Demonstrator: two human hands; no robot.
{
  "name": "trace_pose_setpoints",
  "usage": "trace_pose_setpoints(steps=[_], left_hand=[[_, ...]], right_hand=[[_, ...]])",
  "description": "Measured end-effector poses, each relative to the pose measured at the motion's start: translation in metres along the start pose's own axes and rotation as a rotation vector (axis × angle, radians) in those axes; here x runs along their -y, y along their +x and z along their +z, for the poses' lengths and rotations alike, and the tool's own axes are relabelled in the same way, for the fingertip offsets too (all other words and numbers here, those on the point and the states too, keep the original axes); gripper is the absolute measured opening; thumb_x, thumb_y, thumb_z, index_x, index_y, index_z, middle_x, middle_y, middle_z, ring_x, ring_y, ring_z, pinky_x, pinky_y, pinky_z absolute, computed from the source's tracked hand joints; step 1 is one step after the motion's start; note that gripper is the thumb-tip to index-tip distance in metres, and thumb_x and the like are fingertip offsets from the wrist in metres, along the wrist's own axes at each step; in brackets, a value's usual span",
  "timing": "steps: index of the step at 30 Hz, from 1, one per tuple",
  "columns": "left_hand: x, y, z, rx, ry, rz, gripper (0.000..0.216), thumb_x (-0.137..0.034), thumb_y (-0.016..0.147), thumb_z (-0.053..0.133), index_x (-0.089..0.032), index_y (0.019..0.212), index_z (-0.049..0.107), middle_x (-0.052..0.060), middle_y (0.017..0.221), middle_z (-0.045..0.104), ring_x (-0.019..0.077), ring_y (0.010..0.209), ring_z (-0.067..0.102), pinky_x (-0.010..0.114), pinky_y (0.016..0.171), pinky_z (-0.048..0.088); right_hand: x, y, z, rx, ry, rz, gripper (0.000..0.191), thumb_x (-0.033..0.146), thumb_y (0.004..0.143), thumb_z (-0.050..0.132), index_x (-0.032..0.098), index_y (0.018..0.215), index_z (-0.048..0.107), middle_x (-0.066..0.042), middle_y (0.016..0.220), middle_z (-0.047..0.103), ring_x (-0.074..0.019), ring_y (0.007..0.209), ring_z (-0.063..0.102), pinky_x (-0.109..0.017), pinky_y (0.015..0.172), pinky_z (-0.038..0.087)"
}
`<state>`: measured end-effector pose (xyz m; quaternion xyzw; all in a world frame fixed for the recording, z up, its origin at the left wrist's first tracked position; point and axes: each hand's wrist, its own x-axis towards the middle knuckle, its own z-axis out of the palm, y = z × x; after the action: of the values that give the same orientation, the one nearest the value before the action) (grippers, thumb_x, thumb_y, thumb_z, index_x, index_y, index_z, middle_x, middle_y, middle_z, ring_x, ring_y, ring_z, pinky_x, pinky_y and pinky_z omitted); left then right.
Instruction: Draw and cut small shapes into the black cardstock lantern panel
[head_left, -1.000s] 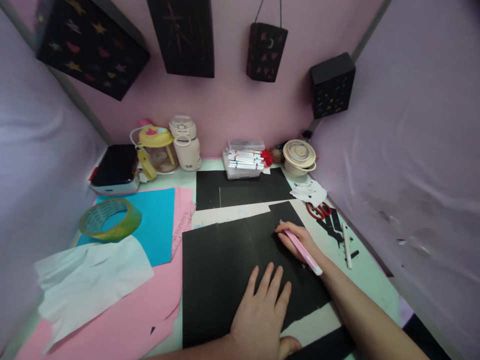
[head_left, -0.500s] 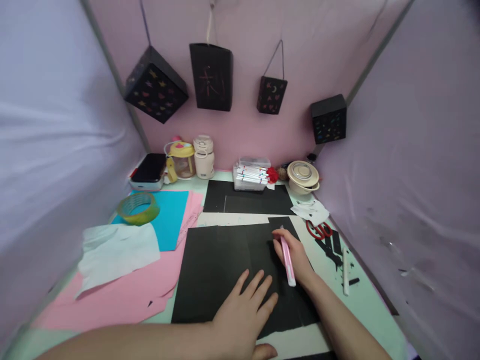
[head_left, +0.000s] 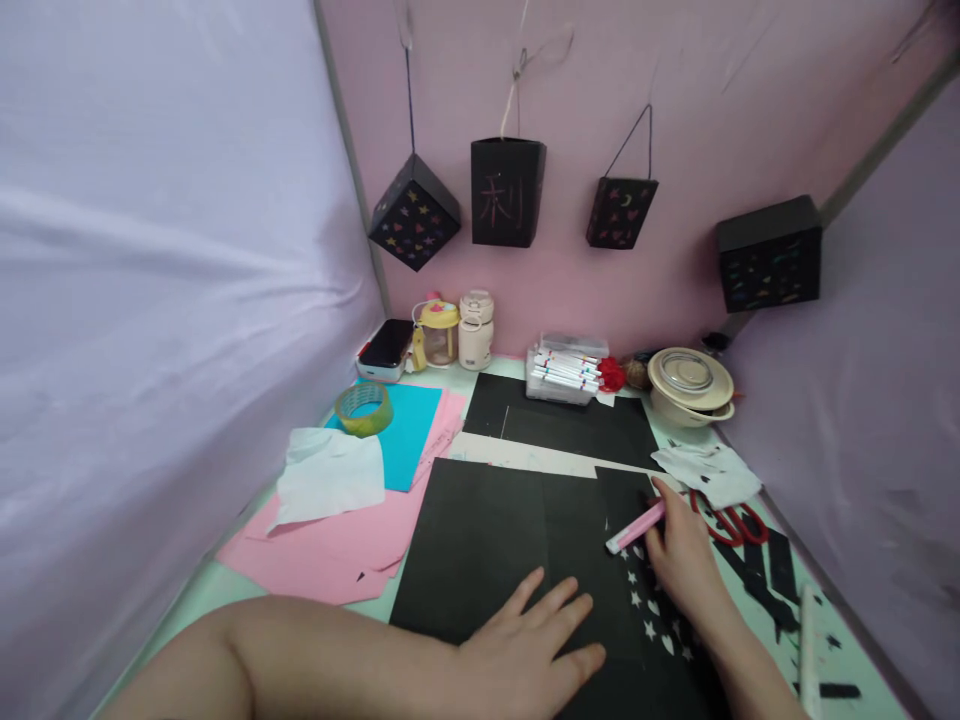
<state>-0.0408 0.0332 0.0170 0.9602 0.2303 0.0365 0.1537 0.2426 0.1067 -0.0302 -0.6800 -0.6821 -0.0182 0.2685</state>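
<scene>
My left hand point(head_left: 534, 645) lies flat with fingers spread on a large sheet of black paper point(head_left: 487, 540), pressing it to the table. My right hand point(head_left: 684, 560) is closed round a slim pink craft knife point(head_left: 636, 527) at the sheet's right side. The knife slants down to the left, its pale end over the paper; its other end is hidden in my fingers. Small star and leaf-like cut-outs point(head_left: 649, 630) show white in the black paper, left of my right wrist. Part of the paper's right edge is hidden under my right hand and forearm.
Red-handled scissors point(head_left: 739, 524), black scraps point(head_left: 781, 565) and a white stick-like tool point(head_left: 808, 650) lie right. A tape roll point(head_left: 364, 409), tissue point(head_left: 330, 475) and pink paper point(head_left: 322, 555) lie left. Behind stand a marker box point(head_left: 562, 375) and lidded bowl point(head_left: 690, 385); black lanterns point(head_left: 508, 195) hang above.
The view has turned left, so the scene sits further right. My right hand has tipped the knife toward a sideways slant. White cut-outs now show beside it; my left hand stays spread on the paper.
</scene>
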Motion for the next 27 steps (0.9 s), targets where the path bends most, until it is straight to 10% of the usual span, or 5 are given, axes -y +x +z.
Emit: trace_pose_setpoints(steps=[4,8,12,18,27], left_hand=[[0.023,0.000,-0.063,-0.146,-0.103,0.004,0.038,-0.045,0.093,0.050,-0.030,0.127,0.059,-0.001,0.150,0.043,0.0200,0.142,0.033,0.039,0.119,0.023],[0.111,-0.003,-0.155,-0.586,0.034,-0.609,0.030,-0.029,0.095,0.042,-0.021,0.113,0.065,0.005,0.144,0.049,0.0232,0.136,0.038,0.042,0.114,0.030],[0.213,-0.013,-0.211,-0.712,0.121,-1.073,0.040,-0.035,0.092,0.057,-0.017,0.128,0.053,0.012,0.139,0.047,0.0294,0.127,0.046,0.055,0.105,0.038],[0.286,-0.006,-0.211,-0.601,0.073,-1.321,0.038,-0.036,0.092,0.058,-0.016,0.124,0.055,0.010,0.125,0.057,0.0236,0.108,0.058,0.046,0.091,0.051],[0.306,0.003,-0.204,-0.607,0.067,-1.357,0.045,-0.042,0.093,0.055,-0.014,0.129,0.051,0.013,0.135,0.049,0.0283,0.121,0.048,0.054,0.102,0.037]], right_hand=[[-0.002,-0.003,0.005,0.044,-0.075,-0.017,0.044,0.014,0.086,0.036,0.012,0.126,0.055,-0.013,0.093,0.060,-0.0279,0.088,0.057,-0.045,0.084,0.048],[-0.002,-0.006,0.005,0.058,-0.104,-0.041,0.039,0.016,0.086,0.038,0.016,0.117,0.063,-0.012,0.089,0.058,-0.0269,0.081,0.056,-0.043,0.078,0.048],[0.001,-0.008,0.005,0.077,-0.102,-0.041,0.040,0.019,0.088,0.039,0.014,0.121,0.061,-0.014,0.093,0.058,-0.0290,0.085,0.056,-0.042,0.076,0.048],[-0.003,-0.009,0.008,0.076,-0.056,-0.029,0.040,0.020,0.088,0.038,0.015,0.120,0.061,-0.013,0.095,0.058,-0.0284,0.088,0.057,-0.043,0.080,0.049],[-0.002,-0.008,0.005,0.082,-0.038,-0.030,0.038,0.027,0.089,0.040,0.017,0.119,0.061,-0.013,0.095,0.059,-0.0286,0.087,0.058,-0.045,0.081,0.048]])
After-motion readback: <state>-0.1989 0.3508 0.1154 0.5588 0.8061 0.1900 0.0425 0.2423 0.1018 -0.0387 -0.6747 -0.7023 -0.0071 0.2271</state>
